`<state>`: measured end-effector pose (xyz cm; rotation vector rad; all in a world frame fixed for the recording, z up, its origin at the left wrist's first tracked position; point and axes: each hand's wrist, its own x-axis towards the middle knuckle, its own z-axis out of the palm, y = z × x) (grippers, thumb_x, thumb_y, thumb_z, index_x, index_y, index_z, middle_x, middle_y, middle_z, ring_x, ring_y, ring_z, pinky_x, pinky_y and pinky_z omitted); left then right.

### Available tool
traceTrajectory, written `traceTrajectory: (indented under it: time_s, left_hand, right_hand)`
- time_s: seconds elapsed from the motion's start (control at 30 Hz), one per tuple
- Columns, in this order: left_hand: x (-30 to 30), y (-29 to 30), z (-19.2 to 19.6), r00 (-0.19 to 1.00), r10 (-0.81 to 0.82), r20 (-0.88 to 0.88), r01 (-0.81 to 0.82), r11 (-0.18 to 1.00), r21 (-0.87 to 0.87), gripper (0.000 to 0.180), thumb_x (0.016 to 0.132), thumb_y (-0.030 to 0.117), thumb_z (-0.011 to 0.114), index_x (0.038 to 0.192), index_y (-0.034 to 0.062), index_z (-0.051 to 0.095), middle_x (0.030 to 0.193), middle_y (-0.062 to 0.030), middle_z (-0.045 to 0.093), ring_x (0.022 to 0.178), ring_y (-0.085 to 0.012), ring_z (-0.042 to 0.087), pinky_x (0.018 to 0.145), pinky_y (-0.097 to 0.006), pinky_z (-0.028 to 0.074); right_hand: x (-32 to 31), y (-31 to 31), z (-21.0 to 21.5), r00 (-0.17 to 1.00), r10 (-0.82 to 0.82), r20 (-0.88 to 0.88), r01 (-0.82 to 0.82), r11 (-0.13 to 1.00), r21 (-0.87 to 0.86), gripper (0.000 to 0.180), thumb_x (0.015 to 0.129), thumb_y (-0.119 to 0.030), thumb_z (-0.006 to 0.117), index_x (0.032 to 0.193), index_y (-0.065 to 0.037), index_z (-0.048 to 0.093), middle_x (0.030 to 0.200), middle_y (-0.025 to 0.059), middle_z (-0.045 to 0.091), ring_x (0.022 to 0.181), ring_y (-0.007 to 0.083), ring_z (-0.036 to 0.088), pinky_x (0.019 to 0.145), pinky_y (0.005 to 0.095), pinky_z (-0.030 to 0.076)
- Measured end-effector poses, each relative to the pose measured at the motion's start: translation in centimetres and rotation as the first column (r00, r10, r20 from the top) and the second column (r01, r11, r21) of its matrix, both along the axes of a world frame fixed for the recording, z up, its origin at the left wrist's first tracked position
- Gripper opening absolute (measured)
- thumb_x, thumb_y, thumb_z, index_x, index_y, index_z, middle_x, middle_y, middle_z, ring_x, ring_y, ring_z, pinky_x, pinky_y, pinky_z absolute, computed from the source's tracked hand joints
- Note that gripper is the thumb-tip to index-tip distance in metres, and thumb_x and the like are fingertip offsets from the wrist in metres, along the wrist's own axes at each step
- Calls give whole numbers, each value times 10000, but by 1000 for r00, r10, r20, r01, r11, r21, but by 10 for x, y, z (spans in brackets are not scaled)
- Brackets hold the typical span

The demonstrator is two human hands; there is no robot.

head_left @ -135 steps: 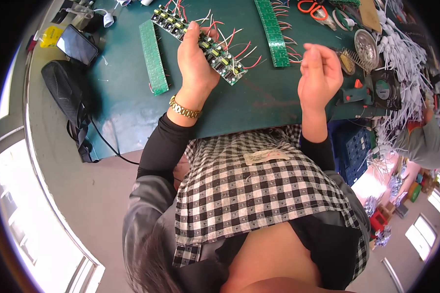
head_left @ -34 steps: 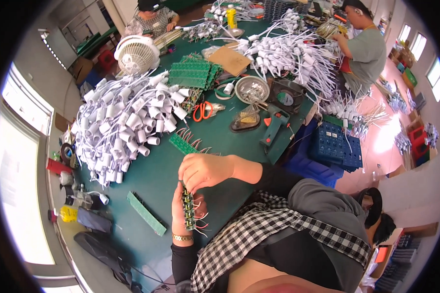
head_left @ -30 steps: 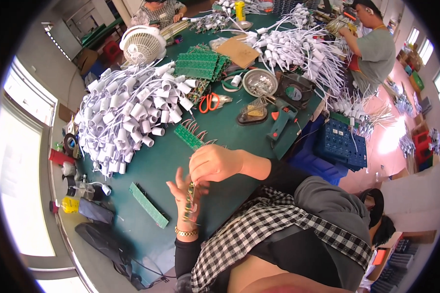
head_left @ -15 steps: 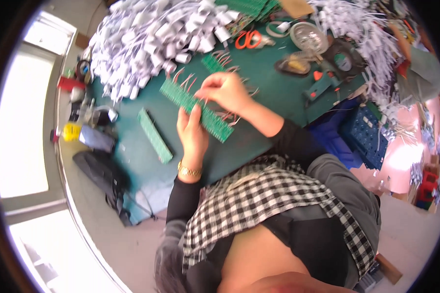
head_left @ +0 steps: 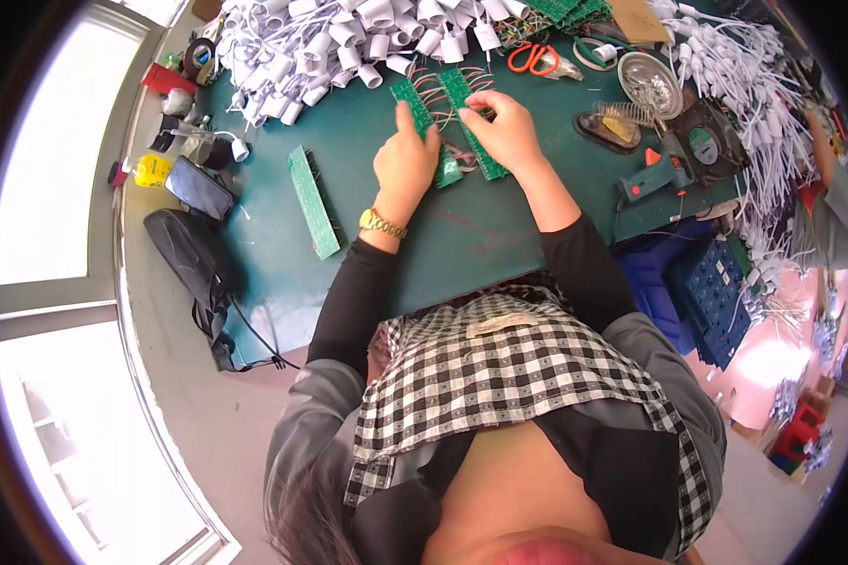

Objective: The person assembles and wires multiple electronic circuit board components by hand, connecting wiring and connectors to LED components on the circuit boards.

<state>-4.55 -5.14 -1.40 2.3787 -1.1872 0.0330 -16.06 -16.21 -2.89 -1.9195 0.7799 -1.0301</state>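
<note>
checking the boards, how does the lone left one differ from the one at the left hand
The lone board lies clear of the left hand, which partly covers the other board. Red wires line the other board's right side; the lone board shows no long ones. Both are green and narrow.

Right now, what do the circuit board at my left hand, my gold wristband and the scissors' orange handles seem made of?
Circuit board: probably glossy resin laminate, from its flat, green, coated-looking face. Wristband: likely polished metal, from its glinting links, though plated plastic is possible. Scissors' handles: apparently smooth plastic, from their even orange colour.
</note>
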Motion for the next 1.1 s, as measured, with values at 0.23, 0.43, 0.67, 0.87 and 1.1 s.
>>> traceTrajectory:
  time_s: [0.23,0.43,0.67,0.87,1.1]
  left_hand:
    - [-1,4,-17,973,-158,167,172,982,-73,413,833,355,586,1088,31,609,637,-155,620,615,-325,626,552,-414,496]
    - [-23,38,-14,979,-178,96,183,982,-49,400,804,337,624,1090,57,622,573,-108,596,561,-299,610,525,-404,482]
    - [-42,58,-9,987,-139,83,143,989,-42,387,828,291,572,1113,31,603,628,-137,619,598,-316,624,545,-407,495]
    - [-33,62,-12,975,-217,54,221,973,-65,349,827,240,558,1093,20,606,706,-154,639,631,-325,631,567,-412,500]
    - [33,96,14,938,137,317,-90,983,-160,325,798,250,589,1043,36,594,973,-156,589,855,-345,586,721,-417,493]
  right_hand:
    - [-13,14,-8,941,-4,-339,-135,913,-385,440,726,-162,643,1117,19,557,1188,175,519,1069,333,531,895,395,446]
    - [-47,4,1,984,-18,-175,-24,971,-237,374,660,-89,623,1024,-1,634,1102,176,585,1019,313,568,891,358,459]
    - [-30,62,33,995,93,31,-63,845,-531,344,681,-30,616,1024,-4,606,1113,160,566,1028,332,534,898,392,445]
    - [-21,79,-3,909,0,-418,-235,827,-511,352,772,-47,565,1110,49,570,1206,229,510,1086,378,476,930,427,413]
    - [-31,90,1,883,-59,-465,-221,822,-524,347,809,-66,536,1139,39,562,1236,237,490,1045,355,475,879,419,420]
